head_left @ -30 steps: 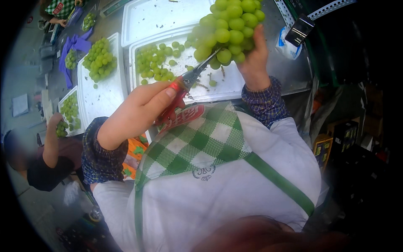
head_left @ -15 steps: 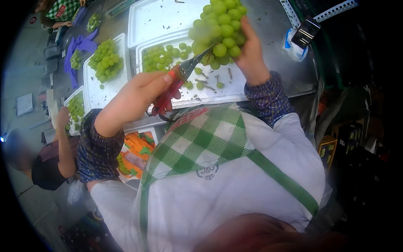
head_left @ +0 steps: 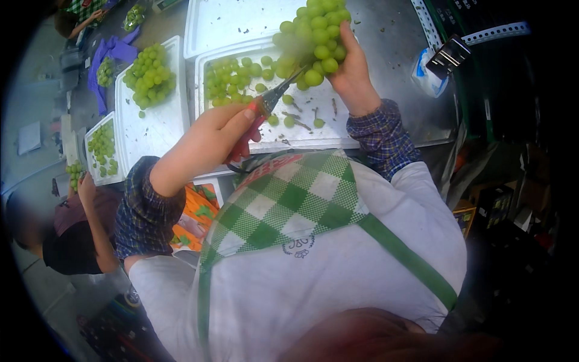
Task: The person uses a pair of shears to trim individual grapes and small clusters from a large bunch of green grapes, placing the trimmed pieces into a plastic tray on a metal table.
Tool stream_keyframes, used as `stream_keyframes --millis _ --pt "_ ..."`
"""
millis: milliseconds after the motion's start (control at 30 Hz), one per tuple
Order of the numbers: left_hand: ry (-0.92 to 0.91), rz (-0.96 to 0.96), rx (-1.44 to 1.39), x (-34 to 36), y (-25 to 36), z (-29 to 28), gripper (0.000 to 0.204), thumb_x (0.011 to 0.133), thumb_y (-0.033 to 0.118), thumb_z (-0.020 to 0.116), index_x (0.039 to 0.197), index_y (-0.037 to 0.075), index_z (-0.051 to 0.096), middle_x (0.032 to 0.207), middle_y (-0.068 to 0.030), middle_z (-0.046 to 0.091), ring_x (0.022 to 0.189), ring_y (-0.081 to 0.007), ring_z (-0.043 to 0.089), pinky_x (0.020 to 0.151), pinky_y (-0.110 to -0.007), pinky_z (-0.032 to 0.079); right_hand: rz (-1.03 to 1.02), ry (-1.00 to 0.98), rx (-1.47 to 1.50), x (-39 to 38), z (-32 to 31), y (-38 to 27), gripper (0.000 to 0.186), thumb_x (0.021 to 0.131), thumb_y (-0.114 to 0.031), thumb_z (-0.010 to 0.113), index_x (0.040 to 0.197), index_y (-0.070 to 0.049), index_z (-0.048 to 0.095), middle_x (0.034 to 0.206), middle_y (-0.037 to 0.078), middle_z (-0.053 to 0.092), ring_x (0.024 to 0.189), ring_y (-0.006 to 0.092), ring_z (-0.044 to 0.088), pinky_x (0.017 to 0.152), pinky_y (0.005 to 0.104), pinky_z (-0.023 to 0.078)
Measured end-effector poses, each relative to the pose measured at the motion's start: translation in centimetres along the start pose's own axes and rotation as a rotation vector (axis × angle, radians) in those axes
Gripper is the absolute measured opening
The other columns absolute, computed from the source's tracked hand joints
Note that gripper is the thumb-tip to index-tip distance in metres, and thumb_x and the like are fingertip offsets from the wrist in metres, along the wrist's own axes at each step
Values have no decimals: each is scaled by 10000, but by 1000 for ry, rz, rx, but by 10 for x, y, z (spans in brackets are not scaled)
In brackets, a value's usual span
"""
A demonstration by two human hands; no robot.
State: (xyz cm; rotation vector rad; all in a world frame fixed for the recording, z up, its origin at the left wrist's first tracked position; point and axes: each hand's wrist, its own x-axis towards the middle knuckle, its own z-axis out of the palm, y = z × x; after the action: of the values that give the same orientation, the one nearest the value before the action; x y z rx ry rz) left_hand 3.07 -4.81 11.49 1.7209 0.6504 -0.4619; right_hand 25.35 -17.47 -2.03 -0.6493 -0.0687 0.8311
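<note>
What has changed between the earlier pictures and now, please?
The right hand and its grape bunch moved slightly left; the scissors in the left hand shifted left too. The co-worker's bunch moved left, away from the small tray. Both hands kept their hold; loose grapes stayed in the front tray.

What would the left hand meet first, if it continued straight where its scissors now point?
Likely the green grape bunch in the right hand; the scissors seem to reach its lower edge, though depth is unclear.
</note>
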Motion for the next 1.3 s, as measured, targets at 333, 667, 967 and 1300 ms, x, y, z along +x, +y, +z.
stream_keyframes --millis 333,667,967,1300 --pt "-85 11 -511 9 -17 35 497 1047 395 410 1274 -37 504 1105 -118 632 872 -175 641 818 -322 533 -488 17 -133 0 -2 1 516 995 -390 571 1397 -104 418 1337 64 530 1219 228 536 1038 397 450" --pt "-75 76 -837 27 -13 71 512 1049 372 395 1353 -35 458 1161 -171 609 941 -241 642 829 -375 550 -610 -15 -94 -17 6 -7 564 985 -277 608 1458 -136 334 1370 55 481 1251 209 495 1048 382 430" --pt "-106 90 -913 35 -11 83 502 1052 377 392 1359 -16 449 1203 -178 599 999 -254 636 836 -392 560 -686 -44 -175 -22 11 -18 637 974 -205 623 1499 -132 270 1404 69 430 1277 207 453 1082 373 383" --pt "-46 142 -779 43 -6 93 484 1054 403 414 1336 13 462 1214 -118 603 1032 -202 624 856 -343 547 -731 -27 -222 -26 20 -21 672 971 -174 612 1519 -134 224 1428 79 396 1299 219 426 1104 386 356"
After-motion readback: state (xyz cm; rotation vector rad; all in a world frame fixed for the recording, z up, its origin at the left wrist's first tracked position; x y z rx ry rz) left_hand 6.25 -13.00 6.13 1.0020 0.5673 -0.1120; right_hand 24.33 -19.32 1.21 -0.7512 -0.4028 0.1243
